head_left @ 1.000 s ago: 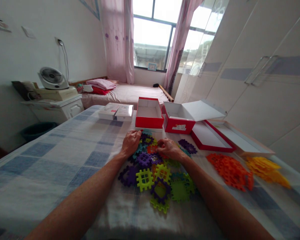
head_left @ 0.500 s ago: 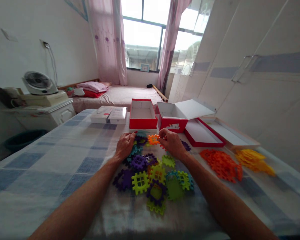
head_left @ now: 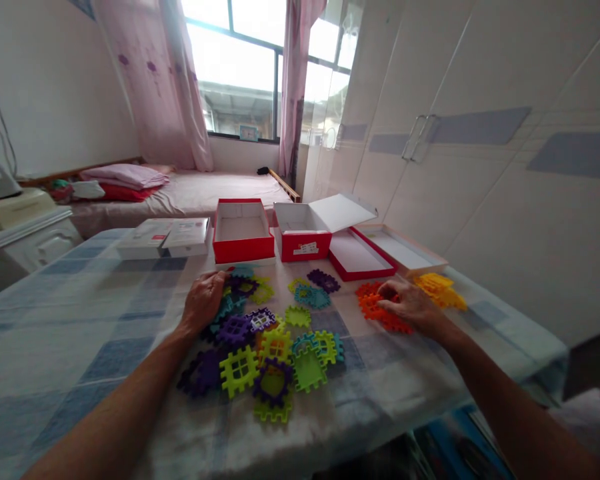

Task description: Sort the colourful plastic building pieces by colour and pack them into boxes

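A heap of mixed interlocking plastic tiles (head_left: 270, 347), purple, lime green and teal, lies on the checked tablecloth (head_left: 80, 333). My left hand (head_left: 203, 300) rests curled on the heap's far left side, on purple and teal tiles. My right hand (head_left: 410, 303) lies over the pile of orange tiles (head_left: 375, 308) to the right, fingers bent down onto them. Whether it still grips a tile is hidden. A pile of yellow tiles (head_left: 440, 288) sits just beyond it.
Two open red boxes (head_left: 243, 233) (head_left: 303, 237) and red-edged lids (head_left: 357, 257) stand at the table's far side, white boxes (head_left: 165, 237) to their left. The table's right edge (head_left: 530, 333) is near. A bed and window lie beyond, wardrobe doors on the right.
My right hand lifted an orange tile from the mixed heap and carried it right to the orange pile. The view swung right. My left hand stayed on the heap.
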Action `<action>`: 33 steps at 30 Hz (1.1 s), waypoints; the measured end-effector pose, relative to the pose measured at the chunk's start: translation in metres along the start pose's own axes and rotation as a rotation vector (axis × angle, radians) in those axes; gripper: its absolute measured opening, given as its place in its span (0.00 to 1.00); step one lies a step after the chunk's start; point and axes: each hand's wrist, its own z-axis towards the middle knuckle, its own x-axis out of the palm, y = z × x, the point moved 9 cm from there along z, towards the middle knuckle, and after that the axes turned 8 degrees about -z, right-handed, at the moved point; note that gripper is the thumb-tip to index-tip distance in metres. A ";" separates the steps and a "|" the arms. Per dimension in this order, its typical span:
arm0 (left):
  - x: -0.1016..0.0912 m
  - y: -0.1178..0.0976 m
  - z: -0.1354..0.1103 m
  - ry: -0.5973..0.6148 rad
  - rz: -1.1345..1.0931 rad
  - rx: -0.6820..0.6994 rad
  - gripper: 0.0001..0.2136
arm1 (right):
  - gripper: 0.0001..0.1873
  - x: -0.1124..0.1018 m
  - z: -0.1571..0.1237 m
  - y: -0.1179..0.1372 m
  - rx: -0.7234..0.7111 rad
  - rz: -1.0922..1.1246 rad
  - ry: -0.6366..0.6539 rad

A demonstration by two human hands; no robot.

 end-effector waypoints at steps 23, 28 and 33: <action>0.000 -0.002 -0.001 -0.022 0.000 -0.024 0.27 | 0.15 -0.011 0.012 0.025 -0.177 -0.437 -0.422; 0.001 -0.003 -0.001 -0.017 0.018 -0.002 0.27 | 0.13 -0.005 0.008 0.073 -0.240 -0.084 -0.261; -0.001 -0.001 -0.001 -0.032 -0.021 -0.004 0.27 | 0.28 0.040 -0.041 0.190 -0.680 0.122 0.164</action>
